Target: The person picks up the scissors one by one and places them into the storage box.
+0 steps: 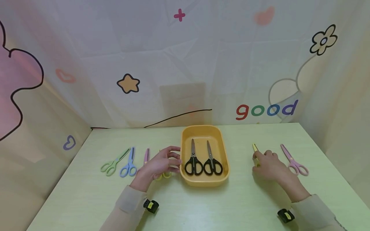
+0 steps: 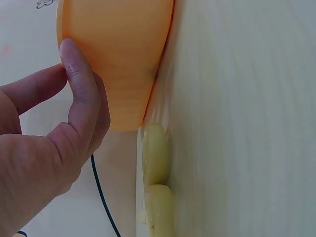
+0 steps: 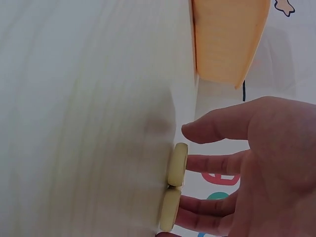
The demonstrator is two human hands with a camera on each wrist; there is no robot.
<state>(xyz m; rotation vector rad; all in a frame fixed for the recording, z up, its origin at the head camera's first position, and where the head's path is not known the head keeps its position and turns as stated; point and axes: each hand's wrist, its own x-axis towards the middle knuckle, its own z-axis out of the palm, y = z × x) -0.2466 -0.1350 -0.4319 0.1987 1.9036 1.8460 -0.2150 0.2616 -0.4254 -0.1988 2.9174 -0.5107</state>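
Note:
My left hand (image 1: pixel 157 163) is at the left side of a yellow-orange tray (image 1: pixel 205 183), its fingertips touching the rim. In the left wrist view, the thumb lies against the tray's outer wall (image 2: pixel 131 74). Two black-handled scissors, one left (image 1: pixel 193 165) and one right (image 1: pixel 213 166), lie in the tray with their blades pointing away. My right hand (image 1: pixel 270 165) reaches over yellow scissors (image 1: pixel 255 148), partly hiding them. The right wrist view shows its thumb apart from the scissors' handle loops (image 3: pixel 170 210), with other fingers behind them.
Left of the tray lie green scissors (image 1: pixel 111 166), blue scissors (image 1: pixel 131 160), pink scissors (image 1: pixel 146 155) and yellow scissors (image 1: pixel 167 175), the last two partly hidden by my left hand. Another pink pair (image 1: pixel 295 163) lies beyond my right hand. A printed curtain (image 1: pixel 185 64) hangs behind the table.

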